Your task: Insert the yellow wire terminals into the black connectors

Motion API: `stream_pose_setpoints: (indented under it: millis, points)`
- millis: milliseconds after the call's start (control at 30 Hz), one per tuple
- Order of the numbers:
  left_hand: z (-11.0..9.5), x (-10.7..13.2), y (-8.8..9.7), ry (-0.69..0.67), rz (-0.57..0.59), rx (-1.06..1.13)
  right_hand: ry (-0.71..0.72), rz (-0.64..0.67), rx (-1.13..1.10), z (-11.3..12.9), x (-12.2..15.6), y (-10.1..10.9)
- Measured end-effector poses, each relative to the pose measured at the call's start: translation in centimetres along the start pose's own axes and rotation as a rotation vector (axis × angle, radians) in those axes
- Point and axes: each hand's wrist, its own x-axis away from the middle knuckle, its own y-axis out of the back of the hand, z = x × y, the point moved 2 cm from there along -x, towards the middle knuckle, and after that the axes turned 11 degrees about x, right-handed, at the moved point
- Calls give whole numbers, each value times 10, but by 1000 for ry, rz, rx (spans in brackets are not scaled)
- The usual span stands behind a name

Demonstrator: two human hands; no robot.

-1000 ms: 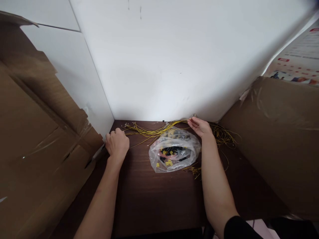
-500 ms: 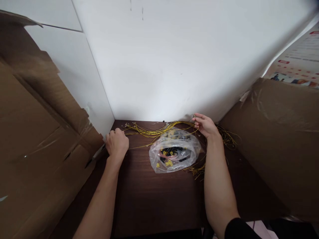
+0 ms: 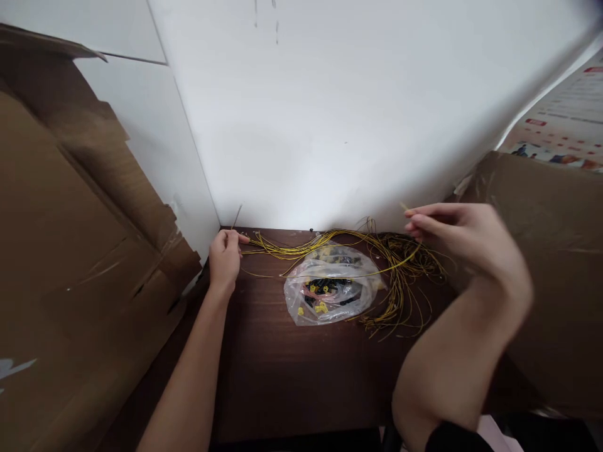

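Beside the left carton, my left hand (image 3: 226,257) is closed, and a thin wire (image 3: 237,215) pokes up above its thumb. A short stretch of thin wire also shows below these fingers. Raised at the right, my right hand (image 3: 459,232) pinches a yellow wire (image 3: 398,266) near one end; the tip sticks out beyond the fingers. This wire sags left across a clear plastic bag (image 3: 296,282) holding black and yellow small parts. Behind the bag lies a bundle of yellow and black wires (image 3: 282,252), which curves round its right side.
A white wall (image 3: 301,125) rises behind the dark brown tabletop (image 3: 292,376). Cardboard stands close on both sides: a torn carton (image 3: 94,263) at left and a carton (image 3: 551,251) at right. A printed sheet (image 3: 565,119) is above the right one.
My right hand has moved right, drawing the yellow wire across the bag and uncovering the wires at right. My left hand has turned, and a wire now stands up from it.
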Motion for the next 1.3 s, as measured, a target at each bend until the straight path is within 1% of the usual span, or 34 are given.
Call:
stream_pose_setpoints:
  millis: [33, 67, 100, 133, 200, 233, 267, 300, 367, 433, 500, 567, 600, 667, 767, 867, 933, 1000, 1067, 1200, 1300]
  points:
    - [-4, 2, -2, 7, 16, 139, 54, -59, 1, 13, 14, 11]
    - [-7, 5, -5, 42, 51, 256, 84, -149, -25, 23, 29, 21]
    - [-10, 7, -7, 83, 94, 352, 113, -210, -84, 32, 41, 28]
    - [-13, 9, -9, 133, 149, 422, 143, -224, -146, 37, 52, 33]
    - [-16, 13, -12, 238, 288, 487, 171, -162, -256, 37, 64, 35]
    - [-17, 15, -13, 291, 370, 490, 172, -96, -293, 31, 67, 31]
    - [-17, 16, -15, 341, 457, 484, 153, 2, -306, 20, 68, 24]
    - [-17, 18, -17, 384, 540, 473, 106, 86, -282, 6, 68, 16]
    - [-16, 22, -21, 442, 667, 456, 25, 202, -120, -27, 70, -5]
    - [-15, 25, -25, 473, 740, 445, 12, 254, 85, -59, 79, -25]
    - [-14, 29, -29, 490, 795, 439, 29, 354, 221, -83, 94, -44]
    - [-13, 32, -31, 495, 847, 435, 70, 419, 295, -97, 112, -56]
    - [-13, 33, -32, 497, 867, 434, 104, 407, 325, -101, 120, -59]
    - [-13, 34, -32, 505, 893, 436, 167, 383, 366, -108, 130, -59]
    - [-12, 34, -31, 516, 907, 442, 204, 336, 417, -123, 130, -46]
    - [-12, 34, -29, 518, 916, 418, 174, 293, 525, -143, 117, -25]
    - [-13, 35, -29, 520, 925, 396, 134, 276, 635, -150, 109, -13]
    - [-14, 36, -29, 517, 932, 381, 115, 246, 711, -147, 105, -5]
    - [-16, 38, -28, 505, 942, 366, 108, 189, 687, -133, 106, -3]
    - [-20, 39, -25, 496, 997, 311, 29, 104, 414, -99, 118, -5]
    - [-18, 36, -22, 491, 990, 271, -116, 30, 171, -88, 130, 4]
